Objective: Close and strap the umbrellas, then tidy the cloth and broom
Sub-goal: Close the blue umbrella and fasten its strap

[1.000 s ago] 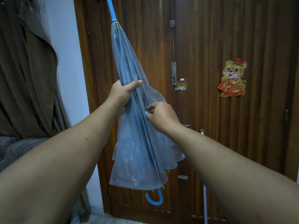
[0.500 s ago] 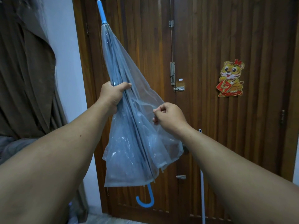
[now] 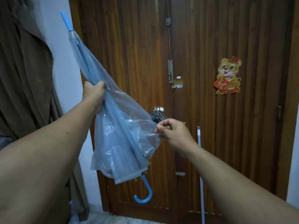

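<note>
Clear plastic umbrella (image 3: 119, 143) is folded but loose: my left hand (image 3: 93, 92) clamps its middle, my right hand (image 3: 173, 133) pinches the strap (image 3: 152, 135) below; wrapping, cloth and broom remain.

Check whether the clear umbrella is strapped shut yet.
Folded but not strapped: the clear umbrella's canopy hangs loose, the left hand clasps its ribs, and the right hand pinches a fold out sideways.

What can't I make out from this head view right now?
- Strap of the umbrella: lost in the clear folds pinched by the right hand.
- Object on the door hook: mostly behind canopy and hand.
- White pole: bottom cut off by the frame edge.
- Left hand: fingers wrapped behind the canopy.
</note>
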